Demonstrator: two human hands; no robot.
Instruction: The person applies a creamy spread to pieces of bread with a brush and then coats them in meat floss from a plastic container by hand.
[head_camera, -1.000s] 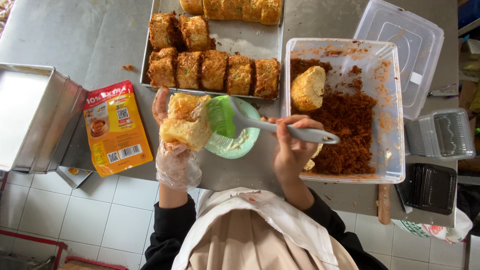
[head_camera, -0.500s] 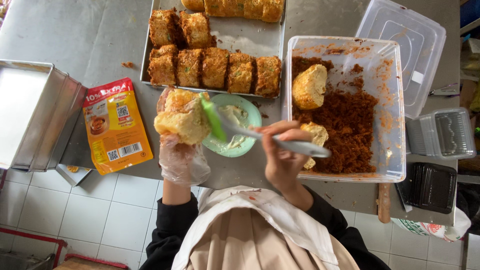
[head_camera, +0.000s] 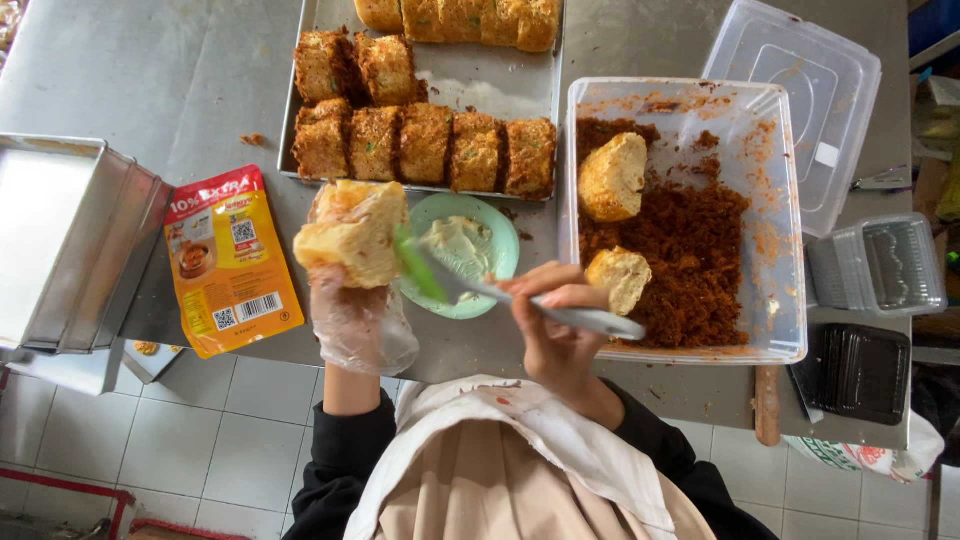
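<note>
My left hand (head_camera: 362, 318), in a clear plastic glove, holds up a pale yellow bread roll (head_camera: 352, 230). My right hand (head_camera: 556, 320) grips the grey handle of a green-bladed spatula (head_camera: 470, 287); the blade touches the roll's right side. Under the spatula sits a small green bowl (head_camera: 494, 222) of white cream. To the right, a clear plastic tub (head_camera: 780, 240) holds brown floss and two plain rolls (head_camera: 612, 176), (head_camera: 620, 276). A metal tray (head_camera: 482, 92) behind the bowl carries several floss-coated rolls (head_camera: 424, 142).
A yellow and red sauce pouch (head_camera: 232, 262) lies left of the bowl. An empty metal tin (head_camera: 60, 240) stands at the far left. The tub's clear lid (head_camera: 808, 90), stacked clear boxes (head_camera: 878, 264) and a black tray (head_camera: 852, 370) sit at the right edge.
My left hand has carried the roll left and slightly lower, clear of the bowl. The spatula blade dipped over the bowl and now rests against the roll's side.
</note>
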